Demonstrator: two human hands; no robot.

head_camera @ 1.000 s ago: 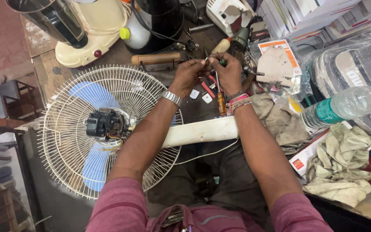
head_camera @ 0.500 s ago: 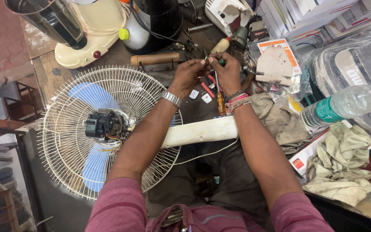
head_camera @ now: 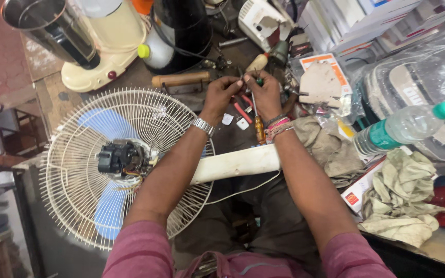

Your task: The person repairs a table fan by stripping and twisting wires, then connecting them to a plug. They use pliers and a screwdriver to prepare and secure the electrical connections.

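left hand: the left hand (head_camera: 223, 91), silver wristwatch on the wrist, is up over the cluttered counter (head_camera: 191, 100) with its fingertips pinched on something thin. Looks like a bit of wire, too small to really tell.

right hand: the right hand (head_camera: 266, 92), with pink and red thread bands on the wrist, is right next to the left one. Fingertips of both meet at the same spot, so the hands are together, pinched on that tiny part.

small part: a thin dark wire-like piece (head_camera: 247, 81) sits between the two sets of fingertips, held just above the counter, in front of the wooden handle.

fan: a white wire-cage pedestal fan with blue blades (head_camera: 124, 164) lies on its back under the left forearm, its dark motor (head_camera: 119, 157) exposed at the middle. Its off-white pole (head_camera: 235, 163) runs across under both forearms.

tools: a screwdriver with an orange-brown handle (head_camera: 259, 128) lies on the counter just below the right hand, and a red-handled tool (head_camera: 242, 110) sits between the wrists.

other stuff: a round wooden handle (head_camera: 181, 79) just beyond the hands, a cream mixer base with a steel jar (head_camera: 78, 41) far left, a clear plastic bottle with a green cap (head_camera: 403, 126) and crumpled pale rags (head_camera: 403, 206) off to the right.
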